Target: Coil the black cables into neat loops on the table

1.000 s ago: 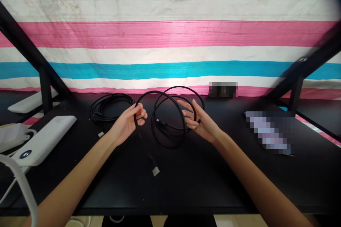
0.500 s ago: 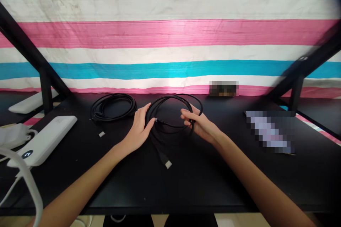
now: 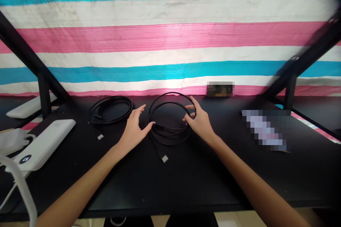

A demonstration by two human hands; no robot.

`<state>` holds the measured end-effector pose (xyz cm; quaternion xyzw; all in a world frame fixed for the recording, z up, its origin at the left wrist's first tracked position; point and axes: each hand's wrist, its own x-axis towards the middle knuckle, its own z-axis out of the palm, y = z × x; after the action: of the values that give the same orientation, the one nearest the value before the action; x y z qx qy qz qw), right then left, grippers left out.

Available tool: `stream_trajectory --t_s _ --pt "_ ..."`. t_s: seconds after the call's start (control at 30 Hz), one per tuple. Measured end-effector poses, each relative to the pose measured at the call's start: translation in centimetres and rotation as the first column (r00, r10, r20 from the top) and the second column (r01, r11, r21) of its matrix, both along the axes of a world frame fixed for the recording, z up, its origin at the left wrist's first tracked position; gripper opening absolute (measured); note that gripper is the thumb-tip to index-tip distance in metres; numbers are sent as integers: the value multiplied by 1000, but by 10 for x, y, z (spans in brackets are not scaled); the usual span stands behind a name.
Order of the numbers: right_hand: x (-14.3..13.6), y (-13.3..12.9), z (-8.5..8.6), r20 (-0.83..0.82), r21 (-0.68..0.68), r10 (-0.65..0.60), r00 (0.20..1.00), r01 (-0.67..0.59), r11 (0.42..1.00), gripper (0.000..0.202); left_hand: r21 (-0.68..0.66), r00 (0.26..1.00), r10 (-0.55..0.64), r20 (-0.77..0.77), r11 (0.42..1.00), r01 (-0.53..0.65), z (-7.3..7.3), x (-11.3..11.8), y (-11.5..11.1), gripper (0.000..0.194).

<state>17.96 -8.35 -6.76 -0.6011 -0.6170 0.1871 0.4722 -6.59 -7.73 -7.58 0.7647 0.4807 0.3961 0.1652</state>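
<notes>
A coiled black USB cable (image 3: 170, 103) is in front of me on the black table, its loops spread a little apart. Its light metal USB plug (image 3: 164, 158) points toward me, and a smaller plug (image 3: 153, 123) shows inside the left side of the coil. My left hand (image 3: 134, 127) is open beside that side, fingers spread, thumb tip by the small plug. My right hand (image 3: 201, 122) curls loosely around the coil's right side, with loops between thumb and fingers. A second coiled black cable (image 3: 113, 110) lies to the left of my left hand, its plug (image 3: 100, 137) nearer me.
On the left are a white power bank (image 3: 48, 145) with a lit display, a white charger (image 3: 12, 140) and a thick white cord (image 3: 23, 184). A blurred-out flat object (image 3: 265, 129) lies at right, another (image 3: 220, 89) at the back. Black frame bars (image 3: 301, 55) flank a striped sheet (image 3: 170, 35).
My left hand has drawn slightly left, off the coil's edge. The right hand's grip has loosened, with the index finger stretched upward, and the loops have spread apart.
</notes>
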Motion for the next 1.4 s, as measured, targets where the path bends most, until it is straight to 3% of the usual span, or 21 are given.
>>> stream_trajectory --t_s 0.2,0.33,0.47,0.6,0.73,0.9,1.0,1.17,1.27,1.4 --pt "2 4 -5 116 -30 -11 993 14 999 47 26 989 -10 -148 1000 14 -1 -1 -1 60" --pt "-1 2 -5 36 -1 72 997 -72 997 34 15 986 -46 -159 999 49 -5 0 -2 68" --pt "-5 1 -2 -83 32 178 981 -176 984 25 -23 997 -62 -44 998 61 -4 1 -2 70" --pt "-8 -2 -1 -159 33 223 962 -220 975 26 -133 979 -48 196 988 75 3 1 -1 51" --pt "-14 -8 0 -167 -12 272 948 -278 961 35 -218 960 -105 259 962 163 10 0 -4 35" --pt "-19 -10 2 -145 -98 281 949 -296 950 38 -330 947 -134 292 915 231 10 4 -10 31" --pt "-20 -10 5 -126 -68 308 943 -318 946 32 -408 941 -157 301 871 276 9 6 -12 35" --pt "-21 -13 13 -300 -148 349 888 -404 903 30 -496 880 -222 421 756 428 14 8 -16 39" --pt "-22 -15 14 -385 -216 341 858 -443 870 29 -527 838 -235 492 686 502 17 10 -18 28" --pt "-23 -15 10 -413 -258 352 840 -478 839 30 -542 817 -186 546 665 514 17 14 -20 9"
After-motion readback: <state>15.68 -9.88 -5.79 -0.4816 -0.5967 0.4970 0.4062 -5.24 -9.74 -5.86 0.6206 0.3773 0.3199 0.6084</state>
